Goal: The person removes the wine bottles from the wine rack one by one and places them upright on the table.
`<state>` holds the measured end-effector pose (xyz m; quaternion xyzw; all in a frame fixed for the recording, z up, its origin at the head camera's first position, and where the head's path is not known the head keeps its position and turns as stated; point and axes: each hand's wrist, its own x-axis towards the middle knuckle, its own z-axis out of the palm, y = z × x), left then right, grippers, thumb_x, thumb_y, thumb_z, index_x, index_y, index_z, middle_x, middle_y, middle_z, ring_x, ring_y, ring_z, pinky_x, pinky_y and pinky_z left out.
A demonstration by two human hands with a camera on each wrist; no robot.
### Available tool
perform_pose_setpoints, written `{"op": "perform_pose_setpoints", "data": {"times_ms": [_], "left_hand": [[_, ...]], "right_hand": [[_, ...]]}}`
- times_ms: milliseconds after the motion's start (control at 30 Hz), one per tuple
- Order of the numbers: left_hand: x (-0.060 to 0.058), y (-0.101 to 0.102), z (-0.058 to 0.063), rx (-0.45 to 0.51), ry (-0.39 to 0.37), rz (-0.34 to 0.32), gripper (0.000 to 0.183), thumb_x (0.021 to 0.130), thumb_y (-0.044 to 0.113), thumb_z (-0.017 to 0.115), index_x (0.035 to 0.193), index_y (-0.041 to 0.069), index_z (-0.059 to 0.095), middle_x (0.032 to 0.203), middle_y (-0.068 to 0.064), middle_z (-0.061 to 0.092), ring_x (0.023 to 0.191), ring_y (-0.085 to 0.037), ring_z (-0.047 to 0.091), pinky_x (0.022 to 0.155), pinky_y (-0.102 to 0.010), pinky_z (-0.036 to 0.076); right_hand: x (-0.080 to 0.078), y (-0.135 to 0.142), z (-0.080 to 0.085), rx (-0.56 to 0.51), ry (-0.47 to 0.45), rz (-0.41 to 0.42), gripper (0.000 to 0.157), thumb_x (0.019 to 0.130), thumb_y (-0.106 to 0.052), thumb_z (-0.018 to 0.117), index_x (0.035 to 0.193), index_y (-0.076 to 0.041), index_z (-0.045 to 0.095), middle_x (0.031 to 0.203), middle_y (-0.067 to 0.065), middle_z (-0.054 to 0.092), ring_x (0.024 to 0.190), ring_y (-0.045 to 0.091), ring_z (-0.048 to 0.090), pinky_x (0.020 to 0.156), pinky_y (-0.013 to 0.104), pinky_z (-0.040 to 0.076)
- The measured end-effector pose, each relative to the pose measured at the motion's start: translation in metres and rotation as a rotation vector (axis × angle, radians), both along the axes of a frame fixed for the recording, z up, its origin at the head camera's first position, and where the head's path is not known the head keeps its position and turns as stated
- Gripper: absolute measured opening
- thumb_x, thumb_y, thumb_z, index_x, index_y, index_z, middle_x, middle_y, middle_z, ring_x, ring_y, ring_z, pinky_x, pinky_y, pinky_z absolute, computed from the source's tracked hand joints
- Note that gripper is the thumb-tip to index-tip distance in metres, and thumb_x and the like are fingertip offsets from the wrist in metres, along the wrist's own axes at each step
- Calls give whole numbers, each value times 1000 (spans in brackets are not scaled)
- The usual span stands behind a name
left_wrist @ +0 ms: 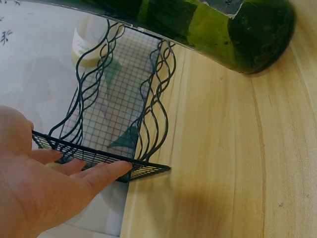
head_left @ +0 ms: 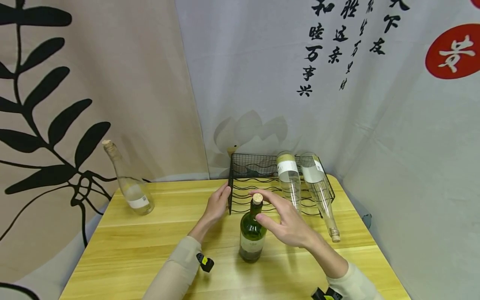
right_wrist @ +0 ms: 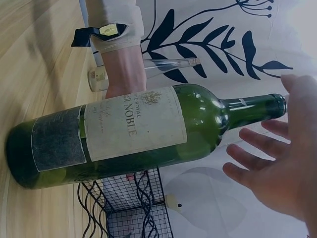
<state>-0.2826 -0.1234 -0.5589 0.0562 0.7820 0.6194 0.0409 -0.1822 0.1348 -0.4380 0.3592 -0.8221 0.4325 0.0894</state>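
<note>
Fingers on the left hand [head_left: 216, 205] are out pretty straight, lying against the mesh end of the black wire rack [head_left: 231, 183]; they touch it rather than wrap round it. Right hand [head_left: 286, 223] is up by the neck of the green bottle [head_left: 253, 233], thumb and fingers wide apart with the neck between them; from the right wrist view the fingers look loosely bent and spread, and I can't tell if any of them actually touch the glass.

Green bottle stands upright on the wooden table [head_left: 168, 250], just in front of the rack and between the two forearms; it's got a cork [head_left: 257, 198] in the top and a pale label [right_wrist: 136, 121] with "NOBLE" readable on it, plus a darker label [right_wrist: 57, 144] lower down.

Rack sits toward the back of the table, wavy wires running along it; two clear bottles lie in its right part, the left one [head_left: 288, 177] with its neck end hidden by the right hand, the right one [head_left: 316, 183] with its corked neck poking out past the front edge; one more corked clear bottle [head_left: 135, 189] stands well off to the left, near the table's back corner.
</note>
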Motion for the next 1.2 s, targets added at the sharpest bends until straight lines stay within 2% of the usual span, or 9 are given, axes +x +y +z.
{"op": "perform_pose_setpoints", "data": {"times_ms": [167,433,500,633,900,1067,1200], "left_hand": [[0,0,0,0,9,1,62,124,46,39,179,17,36,184,-16,38,168,-45,41,120,-63,58],[1,0,0,-28,19,6,62,124,47,38,179,17,35,184,-14,38,169,-42,39,127,-62,53],[0,0,0,-27,28,7,62,125,46,38,179,16,36,184,-14,38,170,-42,39,130,-62,50],[0,0,-1,-24,26,7,62,124,46,38,178,16,37,184,-14,39,169,-42,40,129,-63,51],[1,0,0,-30,27,3,62,124,48,38,178,16,37,183,-15,40,169,-43,40,128,-63,51],[1,0,0,-13,7,4,63,124,49,38,179,18,36,184,-15,38,168,-44,41,121,-63,57],[0,0,0,-20,13,8,62,124,48,39,178,17,37,183,-15,40,168,-43,41,123,-62,56]], "right_hand": [[3,4,3,14,-21,10,67,108,-22,62,172,-15,45,175,10,54,161,40,53,127,79,43],[0,24,6,20,-6,-4,72,110,-26,54,178,-18,34,183,8,42,167,46,42,130,85,33],[-2,31,6,23,-8,-23,71,111,-26,52,179,-19,33,184,8,40,167,48,40,130,86,32],[-5,43,7,31,-24,-81,69,113,-25,50,179,-23,33,185,8,39,167,49,40,129,87,31],[-15,69,5,22,-11,-164,66,113,-14,53,177,-15,38,182,13,44,167,49,41,132,82,32],[-19,87,2,18,-37,-229,63,116,-15,53,177,-19,39,182,11,43,168,48,38,133,80,32],[-23,101,1,20,-56,-278,61,118,-18,53,177,-24,39,183,13,41,169,51,36,131,83,32]]}}
